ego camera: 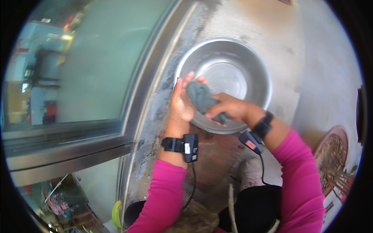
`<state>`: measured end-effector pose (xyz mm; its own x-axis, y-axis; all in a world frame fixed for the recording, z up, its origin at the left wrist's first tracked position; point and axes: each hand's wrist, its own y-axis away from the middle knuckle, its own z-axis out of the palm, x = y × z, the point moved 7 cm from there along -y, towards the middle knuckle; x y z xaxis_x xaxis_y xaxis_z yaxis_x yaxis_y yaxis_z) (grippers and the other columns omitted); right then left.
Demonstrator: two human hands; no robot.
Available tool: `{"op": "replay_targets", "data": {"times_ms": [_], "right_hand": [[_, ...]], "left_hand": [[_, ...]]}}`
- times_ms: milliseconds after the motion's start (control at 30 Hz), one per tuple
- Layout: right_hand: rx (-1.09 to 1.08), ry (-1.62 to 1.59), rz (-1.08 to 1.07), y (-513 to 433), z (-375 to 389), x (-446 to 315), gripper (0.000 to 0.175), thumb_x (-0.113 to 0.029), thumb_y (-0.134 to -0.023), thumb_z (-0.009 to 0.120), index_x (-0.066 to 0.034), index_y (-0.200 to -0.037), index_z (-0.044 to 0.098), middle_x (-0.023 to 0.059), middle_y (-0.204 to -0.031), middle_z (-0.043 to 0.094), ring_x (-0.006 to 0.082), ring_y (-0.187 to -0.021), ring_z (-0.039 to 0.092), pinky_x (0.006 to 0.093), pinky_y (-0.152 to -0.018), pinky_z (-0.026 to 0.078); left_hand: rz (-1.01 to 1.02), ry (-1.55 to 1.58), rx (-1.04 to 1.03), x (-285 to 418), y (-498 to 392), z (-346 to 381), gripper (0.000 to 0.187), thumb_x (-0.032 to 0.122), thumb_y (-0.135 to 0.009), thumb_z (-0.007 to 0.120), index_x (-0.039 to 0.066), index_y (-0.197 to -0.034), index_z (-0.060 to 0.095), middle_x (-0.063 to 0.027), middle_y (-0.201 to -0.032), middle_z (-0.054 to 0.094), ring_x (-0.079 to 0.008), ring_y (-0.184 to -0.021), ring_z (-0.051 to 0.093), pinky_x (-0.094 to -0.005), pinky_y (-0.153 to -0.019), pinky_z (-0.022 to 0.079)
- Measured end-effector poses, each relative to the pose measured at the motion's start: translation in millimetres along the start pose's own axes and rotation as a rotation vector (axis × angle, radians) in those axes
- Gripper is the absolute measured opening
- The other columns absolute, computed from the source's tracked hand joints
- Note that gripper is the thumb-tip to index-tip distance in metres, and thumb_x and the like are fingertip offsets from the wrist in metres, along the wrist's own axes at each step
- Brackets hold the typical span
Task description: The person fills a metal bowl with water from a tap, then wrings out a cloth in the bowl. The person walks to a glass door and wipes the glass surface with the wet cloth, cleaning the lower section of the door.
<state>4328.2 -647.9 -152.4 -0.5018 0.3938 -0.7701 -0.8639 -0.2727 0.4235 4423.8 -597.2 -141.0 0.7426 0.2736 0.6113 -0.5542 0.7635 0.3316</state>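
Note:
A bunched grey-green cloth (199, 94) is held over the near left part of a round metal basin (225, 75). My right hand (228, 107) grips the cloth's lower right end between thumb and fingers. My left hand (183, 100) lies against the cloth's left side, palm turned up and fingers spread, with the thumb apart. The basin's inner wall and bottom show beyond the hands, and no other object can be made out in it. Both wrists wear black straps with small cabled boxes.
A metal-framed glass door or window (99, 67) stands on the left. A potted plant (332, 154) is at the right. Reddish paving (212, 157) lies below the basin, near a laced shoe (251, 174). A yellow-green object (116, 214) shows at the lower left.

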Motion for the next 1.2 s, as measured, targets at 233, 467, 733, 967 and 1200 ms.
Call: {"op": "replay_targets", "data": {"times_ms": [233, 467, 733, 967, 1200], "right_hand": [[-0.409, -0.564, -0.071, 22.2, 54.3, -19.6, 0.042, -0.022, -0.079, 0.062, 0.0067, -0.109, 0.052, 0.0106, -0.080, 0.059, 0.0176, -0.057, 0.058, 0.0247, -0.041, 0.042], [0.059, -0.315, 0.010, 11.2, 27.4, -8.6, 0.029, -0.021, -0.071, 0.074, 0.0005, -0.082, 0.058, 0.0062, -0.064, 0.055, 0.0115, -0.044, 0.049, 0.0221, -0.036, 0.033], [0.324, 0.127, 0.074, -0.9, 3.8, 7.6, 0.037, -0.022, -0.066, 0.075, 0.0037, -0.088, 0.061, 0.0053, -0.061, 0.055, 0.0108, -0.046, 0.050, 0.0242, -0.038, 0.033], [0.573, 0.507, 0.014, -14.2, -27.6, 12.1, 0.050, -0.029, -0.060, 0.075, 0.0078, -0.091, 0.060, 0.0136, -0.067, 0.061, 0.0217, -0.060, 0.060, 0.0308, -0.055, 0.047], [0.579, 0.934, -0.293, -0.8, -7.9, -28.5, 0.052, -0.030, -0.066, 0.072, 0.0060, -0.099, 0.056, 0.0130, -0.078, 0.062, 0.0222, -0.064, 0.061, 0.0303, -0.053, 0.048]], "left_hand": [[0.040, 0.307, -0.634, 16.2, 27.0, 53.1, 0.054, 0.051, -0.078, 0.063, 0.012, -0.114, 0.052, -0.0104, -0.108, 0.057, -0.0287, -0.102, 0.052, -0.0518, -0.089, 0.044], [0.017, -0.287, 0.004, 15.2, 9.0, 25.4, 0.024, 0.012, -0.077, 0.070, 0.010, -0.075, 0.046, -0.0027, -0.060, 0.051, -0.0122, -0.056, 0.052, -0.0274, -0.055, 0.047], [0.155, -0.547, 0.192, -1.2, -4.8, 2.6, 0.030, 0.008, -0.075, 0.067, 0.009, -0.077, 0.038, -0.0035, -0.063, 0.048, -0.0124, -0.052, 0.051, -0.0266, -0.050, 0.043], [0.257, -0.677, 0.386, -7.5, -15.8, -18.1, 0.024, 0.010, -0.078, 0.063, 0.006, -0.078, 0.039, -0.0058, -0.064, 0.050, -0.0135, -0.053, 0.052, -0.0284, -0.050, 0.042], [0.057, -0.208, 0.444, -1.3, -3.1, -17.4, 0.036, 0.032, -0.081, 0.068, 0.004, -0.092, 0.048, -0.0077, -0.074, 0.056, -0.0188, -0.064, 0.058, -0.0317, -0.058, 0.049]]}}
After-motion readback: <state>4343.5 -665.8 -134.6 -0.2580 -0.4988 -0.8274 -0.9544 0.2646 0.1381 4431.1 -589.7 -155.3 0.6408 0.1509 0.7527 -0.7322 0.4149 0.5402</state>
